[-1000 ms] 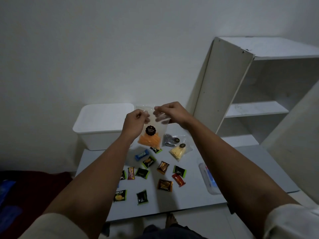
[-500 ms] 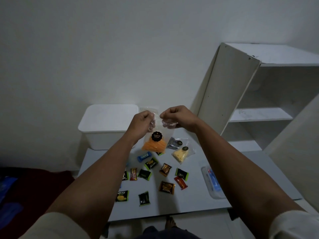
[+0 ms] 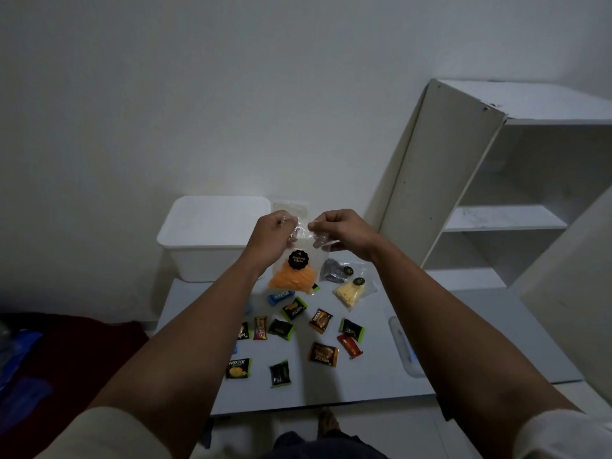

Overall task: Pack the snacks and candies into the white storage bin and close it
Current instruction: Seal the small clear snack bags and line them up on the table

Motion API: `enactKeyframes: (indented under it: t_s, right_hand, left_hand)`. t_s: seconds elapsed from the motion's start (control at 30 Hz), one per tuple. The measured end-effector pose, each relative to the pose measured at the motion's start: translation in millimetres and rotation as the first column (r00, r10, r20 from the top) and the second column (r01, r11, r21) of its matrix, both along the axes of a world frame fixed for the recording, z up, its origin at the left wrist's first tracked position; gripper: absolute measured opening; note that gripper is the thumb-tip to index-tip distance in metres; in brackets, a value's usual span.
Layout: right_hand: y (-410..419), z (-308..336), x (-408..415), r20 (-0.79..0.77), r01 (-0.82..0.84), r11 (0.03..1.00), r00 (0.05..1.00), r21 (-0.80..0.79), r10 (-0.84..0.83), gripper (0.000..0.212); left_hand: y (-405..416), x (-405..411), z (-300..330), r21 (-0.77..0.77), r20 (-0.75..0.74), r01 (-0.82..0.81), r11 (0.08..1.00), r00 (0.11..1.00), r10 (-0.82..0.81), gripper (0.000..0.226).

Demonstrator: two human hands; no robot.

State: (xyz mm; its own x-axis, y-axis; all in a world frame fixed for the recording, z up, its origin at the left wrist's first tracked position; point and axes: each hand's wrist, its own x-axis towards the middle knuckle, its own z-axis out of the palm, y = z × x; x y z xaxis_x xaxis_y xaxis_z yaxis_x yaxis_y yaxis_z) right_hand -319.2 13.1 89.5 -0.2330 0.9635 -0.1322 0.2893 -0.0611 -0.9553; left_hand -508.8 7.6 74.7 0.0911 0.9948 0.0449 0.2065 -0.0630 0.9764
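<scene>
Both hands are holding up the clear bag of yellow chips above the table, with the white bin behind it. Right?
Not quite. The head view shows the left hand and right hand pinching the top of the bag of orange chips. The yellow-chip bag lies on the table. The white bin is behind, as you say.

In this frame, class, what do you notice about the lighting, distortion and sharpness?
Head view: dim, grey light; wide-angle lens bends the shelf; bag label is readable, held by left hand and right hand; small wrappers look soft.
</scene>
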Motion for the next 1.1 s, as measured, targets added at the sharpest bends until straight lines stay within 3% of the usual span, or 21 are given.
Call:
enactKeyframes:
  t_s: [0.27, 0.43, 0.77, 0.93, 1.1]
  right_hand:
    - [-9.0, -4.4, -0.3, -0.057, -0.05, 0.998, 0.997, -0.028, 0.048, 0.011]
    - [-13.1, -10.5, 7.1, -0.158, 0.044, 0.998, 0.986, -0.05, -0.052, 0.011]
    - [-17.7, -20.4, 18.5, -0.251, 0.134, 0.99, 0.958, -0.047, -0.142, 0.014]
    - [-13.0, -31.4, 31.2, -0.273, 0.26, 0.965, 0.926, -0.038, -0.261, 0.014]
    - [-5.1, -44.9, 39.7, -0.228, 0.261, 0.964, 0.936, -0.059, -0.267, 0.02]
  left_hand:
    - [-2.6, -2.0, -11.4, -0.081, 0.063, 0.009, 0.997, 0.998, -0.003, 0.022]
    - [-3.0, -3.1, -6.0, -0.024, 0.062, -0.05, 0.998, 0.997, 0.051, 0.014]
    - [1.8, 6.2, -17.8, -0.059, 0.121, -0.077, 0.995, 0.989, 0.083, 0.024]
    - [6.1, 15.1, -27.4, -0.147, 0.224, 0.065, 0.987, 0.974, -0.03, 0.024]
    - [17.0, 31.9, -43.1, -0.163, 0.142, 0.125, 0.979, 0.985, -0.102, 0.029]
